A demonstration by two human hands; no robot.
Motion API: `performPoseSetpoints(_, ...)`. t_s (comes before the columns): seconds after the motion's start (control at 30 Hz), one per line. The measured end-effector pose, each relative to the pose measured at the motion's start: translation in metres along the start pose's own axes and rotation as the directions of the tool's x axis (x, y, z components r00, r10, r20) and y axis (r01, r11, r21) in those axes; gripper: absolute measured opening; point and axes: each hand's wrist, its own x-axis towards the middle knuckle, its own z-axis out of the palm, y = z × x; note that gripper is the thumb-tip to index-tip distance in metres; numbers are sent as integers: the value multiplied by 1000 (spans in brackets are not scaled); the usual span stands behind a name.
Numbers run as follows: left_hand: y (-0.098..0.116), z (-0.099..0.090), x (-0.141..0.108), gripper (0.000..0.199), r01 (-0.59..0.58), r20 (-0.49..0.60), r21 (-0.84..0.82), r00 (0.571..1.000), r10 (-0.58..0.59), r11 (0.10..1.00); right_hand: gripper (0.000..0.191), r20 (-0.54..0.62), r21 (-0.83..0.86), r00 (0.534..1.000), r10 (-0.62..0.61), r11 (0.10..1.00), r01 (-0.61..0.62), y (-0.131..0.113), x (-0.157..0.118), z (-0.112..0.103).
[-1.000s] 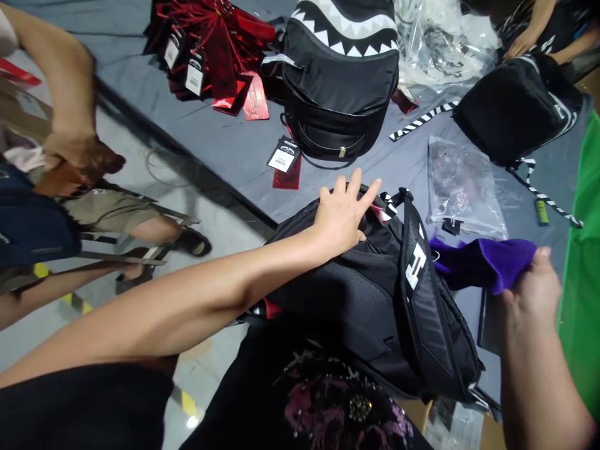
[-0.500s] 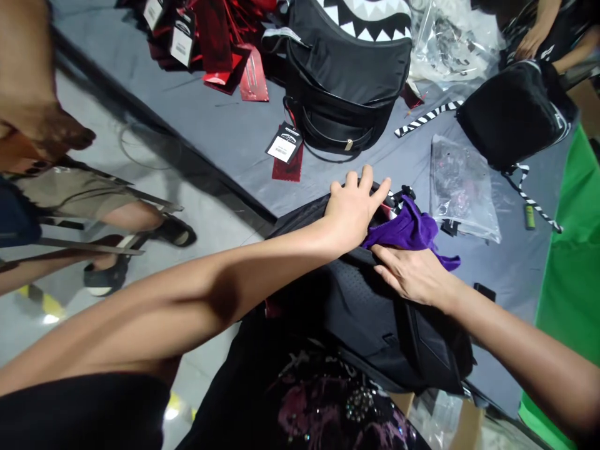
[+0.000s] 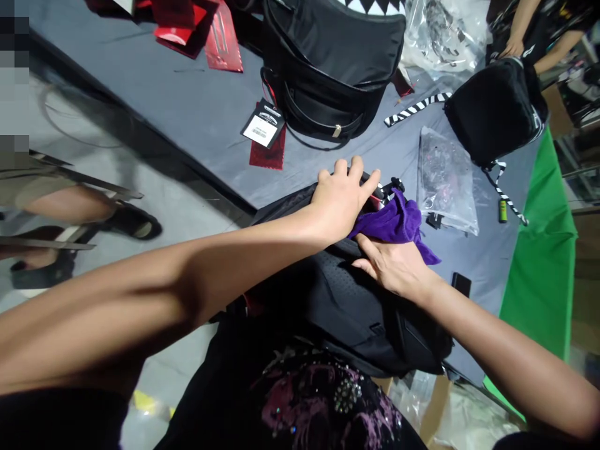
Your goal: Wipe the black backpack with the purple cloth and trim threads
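A black backpack (image 3: 319, 300) lies at the table's front edge, against my body. My left hand (image 3: 342, 203) rests across its upper side, fingers spread and curving over the far rim. Beside it, my right hand (image 3: 396, 265) grips a purple cloth (image 3: 398, 219) at the bag's opening; some of its fingers are hidden beneath the fabric. Part of the cloth hangs out past the right hand. What lies inside the bag is mostly covered by my hands and the cloth.
Another black backpack (image 3: 328, 69) with a hanging tag (image 3: 264, 125) stands beyond. To the right are a clear plastic pouch (image 3: 447, 181), a small black bag (image 3: 492, 112), a striped strap (image 3: 417, 109) and green cloth (image 3: 539, 250). A co-worker's hand (image 3: 513, 47) is at the far right.
The view has shifted slightly, so the table's things appear further left and higher. Both hands keep nearly the same places on the backpack and the purple cloth.
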Motion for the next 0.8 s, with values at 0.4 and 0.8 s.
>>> performPoseSetpoints(0.4, -3, -1, 0, 87, -10, 51, -92, 999, 15, 996, 47, -52, -76, 999, 10, 997, -14, -1, 4, 4)
performPoseSetpoints(0.8, -3, -3, -1, 84, -2, 61, -108, 998, 8, 994, 48, -104, -120, 994, 21, 992, -33, -4, 2, 5)
